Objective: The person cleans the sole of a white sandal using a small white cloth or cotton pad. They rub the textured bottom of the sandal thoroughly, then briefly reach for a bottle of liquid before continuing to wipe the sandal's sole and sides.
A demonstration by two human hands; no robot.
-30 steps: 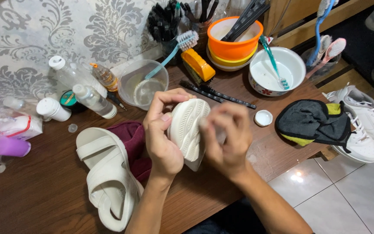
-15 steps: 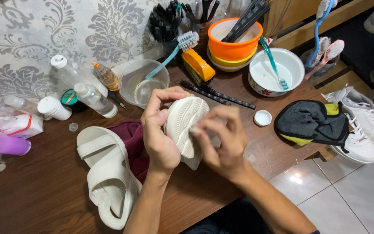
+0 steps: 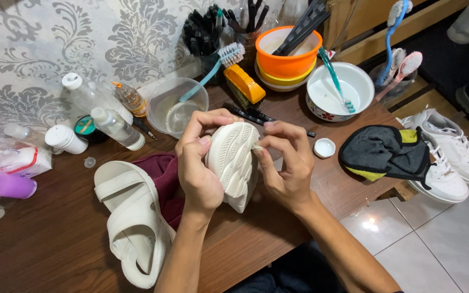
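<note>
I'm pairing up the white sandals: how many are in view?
2. One sandal is held sole-up between the left hand and right hand. The other sandal lies strap-up on the table, left of the hands. More may be hidden.

The white sandal's (image 3: 233, 163) upper side is hidden behind both hands, and the maroon cloth (image 3: 165, 173) lies partly covered under the other sandal (image 3: 131, 217).

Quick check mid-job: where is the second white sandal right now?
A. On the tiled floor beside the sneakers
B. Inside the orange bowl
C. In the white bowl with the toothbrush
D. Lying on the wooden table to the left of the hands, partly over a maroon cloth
D: the second white sandal lies strap-up on the wooden table, its edge over the maroon cloth, left of the left hand.
</note>
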